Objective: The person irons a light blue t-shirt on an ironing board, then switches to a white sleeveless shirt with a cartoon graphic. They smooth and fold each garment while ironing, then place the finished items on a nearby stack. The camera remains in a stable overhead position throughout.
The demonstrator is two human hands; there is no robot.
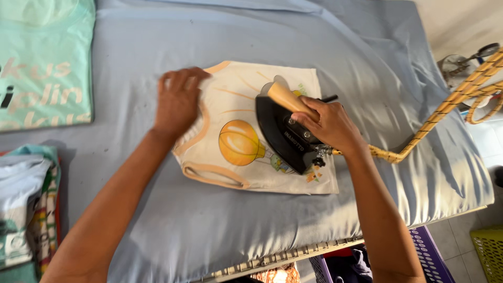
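A small cream child's top (236, 162) with orange trim and an orange balloon print lies flat on a blue sheet (293, 220). My right hand (327, 124) grips the wooden handle of a black iron (283, 137) that rests on the top's right half. My left hand (177, 102) presses flat on the garment's left edge, near the neckline, fingers together. A yellow braided cord (435, 118) runs from the iron off to the right.
A mint green shirt (44, 63) with pale lettering lies at the far left. A stack of folded clothes (26, 204) sits at the lower left. Purple (432, 257) and green (490, 251) baskets stand on the tiled floor at lower right.
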